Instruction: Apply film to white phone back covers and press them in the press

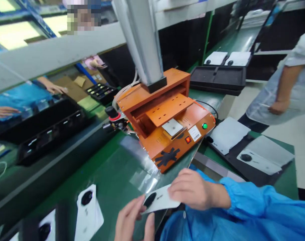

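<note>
1. The right hand, in a blue sleeve, lies closed over the right end of a white phone back cover, fingers curled on top of it, just in front of the orange press fixture.
2. The left hand pinches the cover's left end, near its dark round camera opening, nearer the person than the fixture.
3. The cover is held flat between both hands, above the green bench, close to the fixture's front corner.
4. A similar white cover lies on the bench, left of the hands and well in front of the fixture.
5. On the fixture's deck sits a small grey square plate, with a green button and a red switch to its right.
6. Right of the fixture, white covers rest on a black tray.
7. Behind that tray stands another person's arm.
</note>
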